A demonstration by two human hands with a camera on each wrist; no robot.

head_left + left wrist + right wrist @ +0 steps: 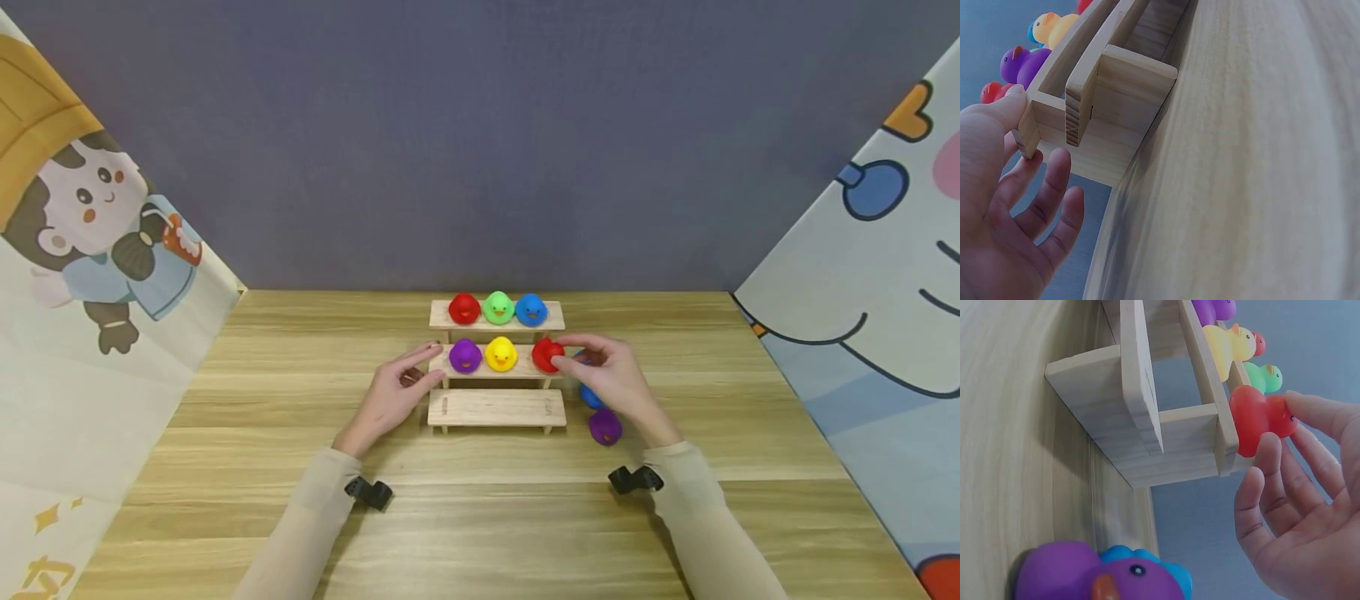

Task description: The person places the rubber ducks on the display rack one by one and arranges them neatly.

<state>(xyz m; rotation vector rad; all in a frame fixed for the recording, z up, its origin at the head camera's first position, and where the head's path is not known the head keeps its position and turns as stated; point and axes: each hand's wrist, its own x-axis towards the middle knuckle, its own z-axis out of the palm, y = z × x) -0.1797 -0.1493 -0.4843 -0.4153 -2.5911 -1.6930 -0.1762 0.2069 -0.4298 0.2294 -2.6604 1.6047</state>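
On the right end of the middle tier of a wooden three-step stand (pixel 497 407) sits a red rubber duck (pixel 544 355). My right hand (pixel 621 382) pinches this duck by its head between thumb and fingers, plain in the right wrist view. My left hand (pixel 392 398) holds the left end of the same tier, thumb on one side and a fingertip against the other. Left of the red duck stand a yellow duck (pixel 501 355) and a purple duck (pixel 465 356). The top tier carries another red duck (pixel 464 309), a green duck (pixel 498 308) and a blue duck (pixel 531 310).
A second purple duck (pixel 605 427) lies on the wood-grain table (pixel 495 517) right of the stand. Blue ducks (pixel 592 395) sit behind it, partly hidden under my right hand. A dark wall (pixel 480 150) rises behind, with printed panels at both sides.
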